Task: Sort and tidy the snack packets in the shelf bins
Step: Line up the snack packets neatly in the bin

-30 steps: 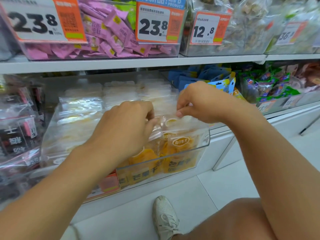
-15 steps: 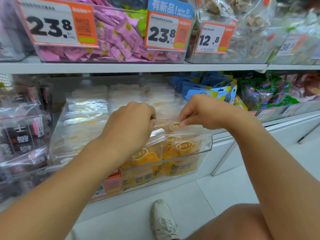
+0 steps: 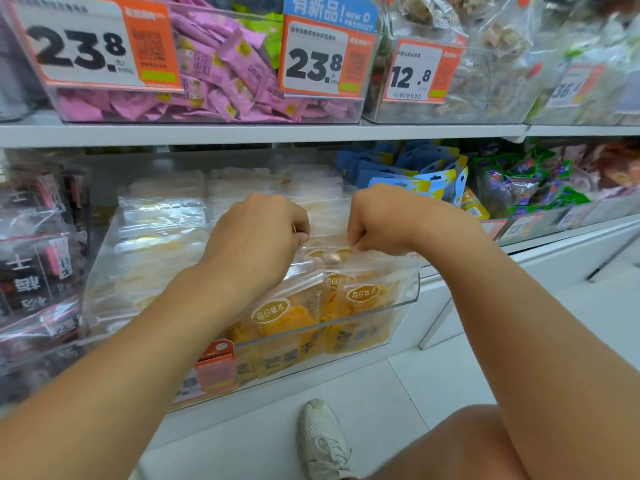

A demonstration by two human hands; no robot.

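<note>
**Inspector:** As seen from the head camera, both hands are inside the clear bin on the lower shelf. The left hand is curled, knuckles up, its fingertips down among the tops of the mango packets at the front of the bin. Whether it pinches one packet or only presses on them, I cannot tell; the fingertips are hidden.

**Clerk:** And the other hand?

**Inspector:** The right hand is also curled, its thumb and fingers pinching the clear top edge of the front packets, just beside the left hand. The two hands are close but apart.

**Clerk:** Position of the stock?

**Inspector:** Yellow-orange packets stand upright against the bin's front wall; pale clear packets lie stacked behind and to the left in the same bin. An orange price tag sits on the bin's front.

**Clerk:** Surroundings?

**Inspector:** Pink packets fill the bin on the upper shelf, with price cards reading 23.8. Blue packets sit right of the hands. A white shoe rests on the floor below.
</note>
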